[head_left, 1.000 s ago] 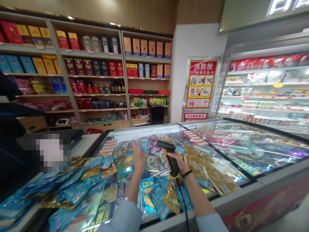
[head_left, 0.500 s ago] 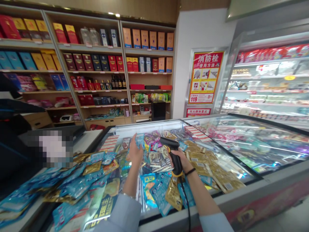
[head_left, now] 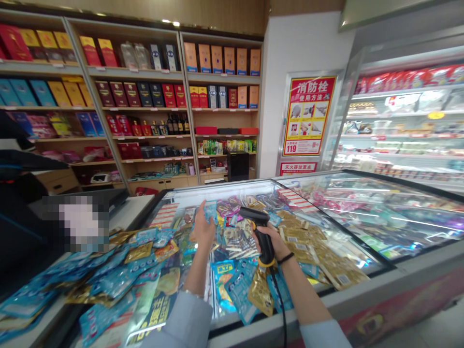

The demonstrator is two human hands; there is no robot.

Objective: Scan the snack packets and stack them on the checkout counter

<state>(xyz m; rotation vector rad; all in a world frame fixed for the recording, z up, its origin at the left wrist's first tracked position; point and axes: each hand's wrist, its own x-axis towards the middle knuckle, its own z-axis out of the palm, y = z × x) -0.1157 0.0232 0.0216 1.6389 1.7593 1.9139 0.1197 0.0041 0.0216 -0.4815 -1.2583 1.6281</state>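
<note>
My right hand [head_left: 272, 240] grips the handle of a black barcode scanner [head_left: 258, 229] with a yellow ring and a dangling cable. Its head points left, toward a small blue snack packet [head_left: 210, 210] that my left hand [head_left: 203, 227] holds up by its edge. Both hands hover over the glass lid of a chest freezer [head_left: 326, 227] strewn with several blue, gold and purple snack packets [head_left: 239, 270].
A heap of blue and gold packets [head_left: 108, 280] covers the counter at left, beside a dark register area with a blurred patch. Shelves of boxed goods and bottles [head_left: 145, 96] line the back wall. An open chiller [head_left: 402, 125] stands at right. A red fire notice [head_left: 308, 116] hangs between.
In the first half second the view dropped slightly and my left hand lifted the blue packet a little beside the scanner. Since then hardly anything has moved.
</note>
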